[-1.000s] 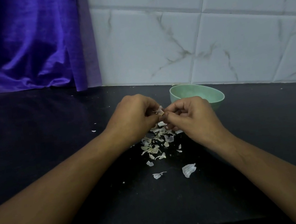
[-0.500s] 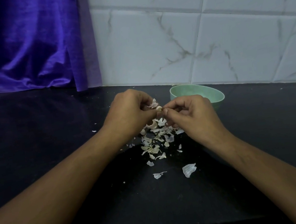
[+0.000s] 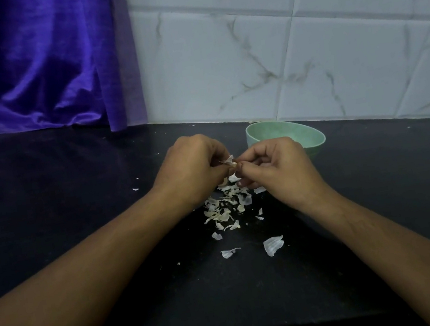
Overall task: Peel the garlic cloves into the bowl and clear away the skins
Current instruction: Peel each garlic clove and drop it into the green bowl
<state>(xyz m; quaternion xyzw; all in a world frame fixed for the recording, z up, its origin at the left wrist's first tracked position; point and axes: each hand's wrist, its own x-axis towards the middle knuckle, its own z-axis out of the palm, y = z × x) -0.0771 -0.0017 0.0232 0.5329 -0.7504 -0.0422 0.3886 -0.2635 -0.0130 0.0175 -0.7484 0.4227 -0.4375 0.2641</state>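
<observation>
- My left hand (image 3: pixel 192 166) is curled over, fingers and thumb pinching a garlic clove (image 3: pixel 229 161). Only a pale, papery bit of it shows between the fingertips.
- My right hand (image 3: pixel 276 167) is curled too, thumb and forefinger nipping the same clove from the other side. The two hands meet tip to tip.
- The clove is held in the air above the surface (image 3: pixel 73 199), just over the far edge of the skins.
- The skins (image 3: pixel 225 209) lie in a loose scatter directly under and just in front of my hands, white flakes on the dark top.
- One larger skin (image 3: pixel 273 245) lies apart, nearer to me, with a smaller scrap (image 3: pixel 229 252) beside it on the left.
- The green bowl (image 3: pixel 288 134) sits upright behind my right hand, near the wall. My knuckles cover its near side, and I cannot tell what is in it.
- White marbled tiles (image 3: pixel 275 54) stand behind the bowl, and a purple curtain (image 3: pixel 24 66) hangs at far left down to the surface.
</observation>
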